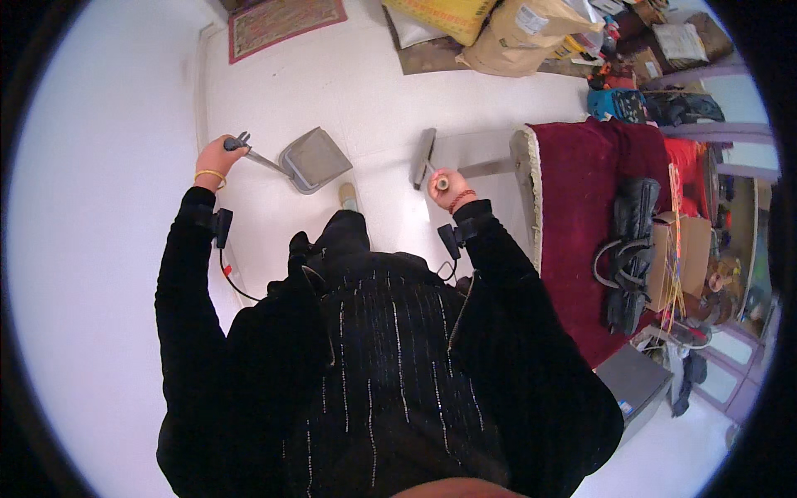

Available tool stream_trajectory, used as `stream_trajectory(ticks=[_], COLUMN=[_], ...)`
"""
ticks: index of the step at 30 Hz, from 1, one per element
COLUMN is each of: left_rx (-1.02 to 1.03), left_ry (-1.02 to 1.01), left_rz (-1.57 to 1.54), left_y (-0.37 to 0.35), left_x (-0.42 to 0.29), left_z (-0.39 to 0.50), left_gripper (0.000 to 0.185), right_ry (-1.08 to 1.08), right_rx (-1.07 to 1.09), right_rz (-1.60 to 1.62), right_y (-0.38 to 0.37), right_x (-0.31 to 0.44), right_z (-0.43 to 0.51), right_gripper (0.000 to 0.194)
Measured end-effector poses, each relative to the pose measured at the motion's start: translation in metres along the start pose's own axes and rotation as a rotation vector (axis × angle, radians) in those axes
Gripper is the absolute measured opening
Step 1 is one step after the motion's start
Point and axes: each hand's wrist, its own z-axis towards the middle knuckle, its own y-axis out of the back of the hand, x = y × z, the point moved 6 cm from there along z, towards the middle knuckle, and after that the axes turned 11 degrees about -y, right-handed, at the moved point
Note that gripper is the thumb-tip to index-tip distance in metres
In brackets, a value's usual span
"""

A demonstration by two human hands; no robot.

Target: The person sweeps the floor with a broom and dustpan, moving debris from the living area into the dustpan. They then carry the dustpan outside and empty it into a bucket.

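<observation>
My left hand is closed around the dark upper end of a long handle. That handle runs down to a grey dustpan, whose pan lies close to the pale floor, though I cannot tell if it touches. My right hand grips the stick of a broom, the round end of the stick pointing up at the camera. The broom's narrow grey head is low down, just beyond that hand and to the right of the dustpan, apart from it. One shoe shows between the two tools.
A white wall runs along my left. At right stands a table with a dark red cloth, bearing a black bag and a cardboard box. Sacks lie ahead, and a patterned mat is at far left.
</observation>
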Motion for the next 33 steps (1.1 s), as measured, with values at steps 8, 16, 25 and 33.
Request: stream_trajectory(ticks=[8, 16, 25, 33], left_rx=[0.048, 0.089, 0.245, 0.336], left_ry=[-0.25, -0.299, -0.202, -0.35], left_rz=[-0.001, -0.008, -0.009, 0.007], left_y=[-0.011, -0.042, -0.064, -0.124], left_x=[-0.056, -0.116, -0.224, -0.319], left_z=[0.177, 0.259, 0.318, 0.378], left_gripper=[0.03, 0.032, 0.036, 0.036], right_ry=[0.237, 0.629, 0.842, 0.757], right_rx=[0.388, 0.143, -0.279, -1.068], right_rz=[0.338, 0.248, 0.07, -0.68], right_y=[-0.109, -0.122, -0.056, 0.085], right_x=[0.11, 0.28, 0.548, 0.734], right_z=[-0.044, -0.093, -0.148, -0.144], right_gripper=[0.007, 0.006, 0.008, 0.016])
